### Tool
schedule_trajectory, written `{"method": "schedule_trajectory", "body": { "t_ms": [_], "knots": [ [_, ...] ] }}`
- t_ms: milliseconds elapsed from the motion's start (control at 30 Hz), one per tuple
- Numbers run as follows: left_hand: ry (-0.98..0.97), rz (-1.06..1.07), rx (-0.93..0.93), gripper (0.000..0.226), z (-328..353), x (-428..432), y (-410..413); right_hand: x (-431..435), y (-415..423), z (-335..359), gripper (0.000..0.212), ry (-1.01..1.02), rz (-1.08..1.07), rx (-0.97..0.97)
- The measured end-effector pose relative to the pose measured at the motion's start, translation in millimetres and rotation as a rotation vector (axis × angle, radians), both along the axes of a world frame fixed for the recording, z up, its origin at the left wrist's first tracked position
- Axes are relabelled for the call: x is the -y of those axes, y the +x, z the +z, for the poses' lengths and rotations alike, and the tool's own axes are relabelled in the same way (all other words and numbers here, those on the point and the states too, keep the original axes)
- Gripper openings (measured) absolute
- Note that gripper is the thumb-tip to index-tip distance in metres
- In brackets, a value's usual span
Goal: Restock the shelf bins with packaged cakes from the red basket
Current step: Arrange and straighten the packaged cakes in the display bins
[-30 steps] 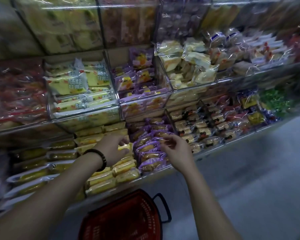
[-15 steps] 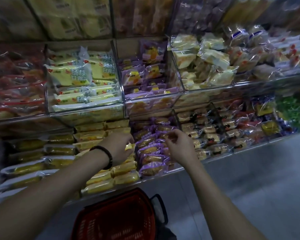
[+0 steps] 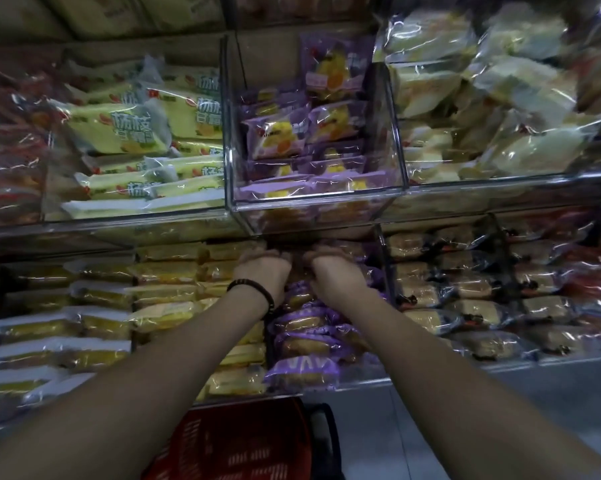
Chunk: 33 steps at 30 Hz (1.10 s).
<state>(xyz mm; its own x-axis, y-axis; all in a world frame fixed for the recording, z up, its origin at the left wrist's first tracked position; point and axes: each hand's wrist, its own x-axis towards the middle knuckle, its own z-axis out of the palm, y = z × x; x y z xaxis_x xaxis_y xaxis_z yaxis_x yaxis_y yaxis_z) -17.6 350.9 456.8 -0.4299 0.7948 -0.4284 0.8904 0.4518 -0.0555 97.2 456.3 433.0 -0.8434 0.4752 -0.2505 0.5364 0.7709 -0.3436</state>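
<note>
Both arms reach far into the lower shelf, to the middle bin [image 3: 382, 258] where the purple-wrapped cakes [image 3: 302, 341] lie. The left hand [image 3: 262, 273] and the right hand [image 3: 338, 275] are close beside each other at the far end of this bin, just under the clear upper bin [image 3: 312, 206]. The fingers of both hands go into the shadow there and are blurred, so I cannot tell whether they grasp a pack or are only curled. The left wrist carries a black bead bracelet [image 3: 254, 289].

The cakes in this bin are small oblong pieces, golden-brown, each one sealed in a shiny purple wrapper with white marks at the edge. They lie in rows from the near edge of the shelf to the far end, one overlapping the next.

To the left are yellow-wrapped cakes [image 3: 164, 292] in similar rows, and to the right brown cakes in clear wrappers [image 3: 430, 292]. The clear upper bin holds purple packs with a yellow picture; left of it are pale green packs [image 3: 119, 129] with large printed characters.

The red basket [image 3: 236, 441] stands on the floor, near, between the two forearms, with a black handle [image 3: 326, 431] on its right side. What lies inside it I cannot see.
</note>
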Motion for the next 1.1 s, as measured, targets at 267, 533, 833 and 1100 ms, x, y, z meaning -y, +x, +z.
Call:
{"method": "schedule_trajectory", "body": {
  "t_ms": [267,533,833,1100],
  "knots": [
    [-0.163,-0.113,-0.249,0.037,-13.9,-8.3,-5.3,-12.3,-2.5,-14.3,0.024,0.110,0.023,-0.022],
    [-0.182,-0.109,-0.263,0.027,-13.1,-23.0,-6.6,-4.8,17.0,-38.1,0.015,0.085,-0.254,-0.189],
    [-0.170,-0.072,-0.308,0.036,-21.3,-23.5,0.8,-22.0,19.1,-18.2,0.029,-0.085,-0.231,-0.143],
    [-0.124,-0.124,-0.282,0.038,-15.8,-20.5,16.2,-54.6,44.0,20.6,0.041,0.244,0.100,0.223]
  ]
}}
